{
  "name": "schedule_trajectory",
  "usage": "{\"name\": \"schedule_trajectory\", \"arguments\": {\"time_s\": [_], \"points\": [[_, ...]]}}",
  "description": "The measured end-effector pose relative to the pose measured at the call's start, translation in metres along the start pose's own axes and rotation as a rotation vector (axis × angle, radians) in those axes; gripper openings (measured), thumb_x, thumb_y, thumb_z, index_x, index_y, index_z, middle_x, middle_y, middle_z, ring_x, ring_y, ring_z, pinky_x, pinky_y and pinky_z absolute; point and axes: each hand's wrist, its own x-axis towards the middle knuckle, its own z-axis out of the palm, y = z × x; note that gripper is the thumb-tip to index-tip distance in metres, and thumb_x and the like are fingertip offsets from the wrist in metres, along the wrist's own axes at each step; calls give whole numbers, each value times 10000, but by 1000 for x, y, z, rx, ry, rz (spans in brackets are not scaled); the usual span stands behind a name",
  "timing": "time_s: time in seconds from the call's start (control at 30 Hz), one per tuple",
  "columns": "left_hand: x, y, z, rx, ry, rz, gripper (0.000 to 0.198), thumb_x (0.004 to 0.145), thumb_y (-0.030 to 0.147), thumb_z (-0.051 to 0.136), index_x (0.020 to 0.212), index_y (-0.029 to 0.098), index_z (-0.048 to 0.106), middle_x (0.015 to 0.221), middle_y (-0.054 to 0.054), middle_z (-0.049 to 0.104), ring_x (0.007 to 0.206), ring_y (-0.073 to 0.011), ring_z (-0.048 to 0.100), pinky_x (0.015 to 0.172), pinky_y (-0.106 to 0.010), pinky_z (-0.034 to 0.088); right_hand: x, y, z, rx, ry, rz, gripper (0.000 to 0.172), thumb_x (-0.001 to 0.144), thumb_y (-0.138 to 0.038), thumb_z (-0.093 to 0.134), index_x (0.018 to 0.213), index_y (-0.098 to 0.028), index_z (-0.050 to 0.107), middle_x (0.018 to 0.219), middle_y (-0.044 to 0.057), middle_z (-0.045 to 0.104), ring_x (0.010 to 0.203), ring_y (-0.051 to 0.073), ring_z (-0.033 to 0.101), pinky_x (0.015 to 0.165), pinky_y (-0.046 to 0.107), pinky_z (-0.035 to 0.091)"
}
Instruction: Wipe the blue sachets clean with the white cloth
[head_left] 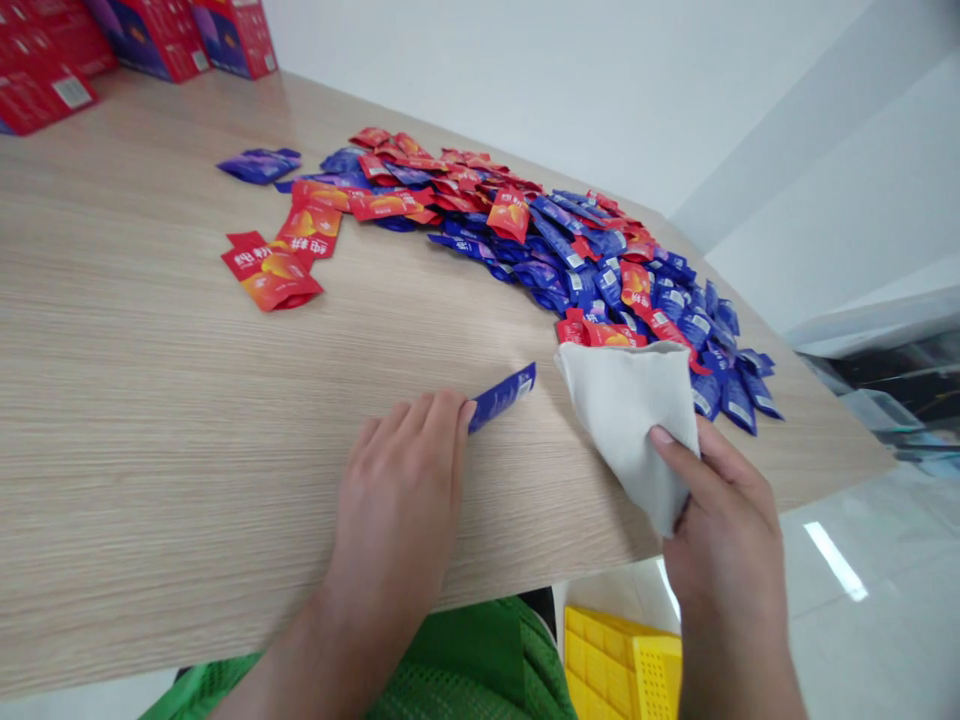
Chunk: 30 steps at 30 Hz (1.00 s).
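Observation:
My left hand (405,485) is closed around one end of a blue sachet (504,396), held low over the table with its printed end pointing right. In my right hand (724,510) is a folded white cloth (626,415), pinched between thumb and fingers, its wide end toward the pile. Just beyond the cloth, a heap of blue sachets (551,285) and red sachets (510,214) stretches across the back of the table. The cloth hides some of the nearer ones. Apart from the heap, a red sachet (271,275) lies on the left.
Red and purple boxes (161,38) stand at the table's far left. A white wall (525,80) rises behind the wooden table (150,420). Below its front edge, a yellow plastic crate (622,660) sits on the floor, and dark items show at the far right.

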Motion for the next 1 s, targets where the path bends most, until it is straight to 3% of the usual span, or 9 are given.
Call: {"name": "schedule_trajectory", "arguments": {"time_s": [0.13, 0.23, 0.37, 0.43, 0.5, 0.6, 0.67, 0.8, 1.0], "points": [[2, -3, -2, -77, -99, -134, 263, 1099, 296, 380, 995, 247, 617, 851, 5, 709, 773, -207, 672, 727, -371, 482, -7, -12, 4, 3, -33, -21, 553, 865, -426, 770, 1388, -251, 732, 1227, 127, 791, 1088, 392, 752, 872, 515, 609], [-8, -1, -3, 29, -28, -83, 230, 1062, 230, 441, 1208, 196, 615, 1073, -76, 720, 987, -279, 664, 849, -439, 523, -18, -19, 15, -72, -50, -123, 463, 933, -416, 712, 1369, -261, 739, 1239, 99, 790, 1132, 372, 739, 925, 514, 602], [-40, 8, -3, 236, 20, 64, 301, 991, 182, 521, 1263, 119, 635, 1063, -124, 709, 915, -298, 625, 803, -472, 556, -38, -29, 36, -299, -44, -384, 328, 1031, -343, 598, 1303, -273, 767, 1279, 64, 779, 1208, 321, 715, 1036, 509, 580], [-56, 12, -2, 291, 12, 168, 399, 981, 173, 496, 1346, 79, 626, 1180, -160, 735, 985, -298, 655, 834, -459, 583, -46, -31, 45, -348, -172, -514, 348, 1067, -271, 522, 1334, -291, 745, 1354, 45, 753, 1279, 292, 690, 1109, 505, 555], [-67, 15, 0, 350, -15, 268, 444, 956, 135, 443, 1339, 87, 663, 1324, -172, 725, 1145, -315, 670, 917, -450, 599, -51, -30, 52, -352, -400, -629, 424, 1084, -180, 439, 1396, -304, 699, 1448, 19, 705, 1375, 248, 636, 1195, 488, 501], [-73, 18, 2, 450, -47, 336, 474, 910, 107, 394, 1243, 68, 730, 1236, -187, 763, 1148, -337, 705, 980, -475, 612, -55, -24, 59, -388, -730, -756, 506, 1068, -83, 398, 1456, -292, 646, 1526, -2, 654, 1501, 203, 520, 1269, 466, 431], [-74, 20, 3, 494, -25, 353, 497, 897, 94, 368, 1239, 2, 717, 1160, -218, 779, 1093, -335, 734, 997, -473, 618, -53, -20, 62, -444, -842, -835, 532, 1052, -60, 408, 1495, -270, 615, 1549, 11, 638, 1547, 198, 461, 1294, 474, 397], [-78, 21, 9, 467, 14, 366, 564, 925, 107, 320, 1366, -134, 575, 1371, -311, 691, 1265, -366, 697, 1057, -450, 599, -35, -11, 61, -534, -791, -893, 530, 1031, -37, 426, 1483, -221, 631, 1560, 62, 628, 1558, 210, 447, 1312, 496, 362], [-83, 22, 16, 415, 31, 325, 602, 995, 163, 373, 1491, -178, 386, 1538, -352, 535, 1385, -430, 606, 1077, -476, 587, 10, 5, 41, -646, -534, -760, 474, 1050, -114, 446, 1473, -192, 647, 1521, 101, 659, 1466, 258, 571, 1253, 531, 442]]}}
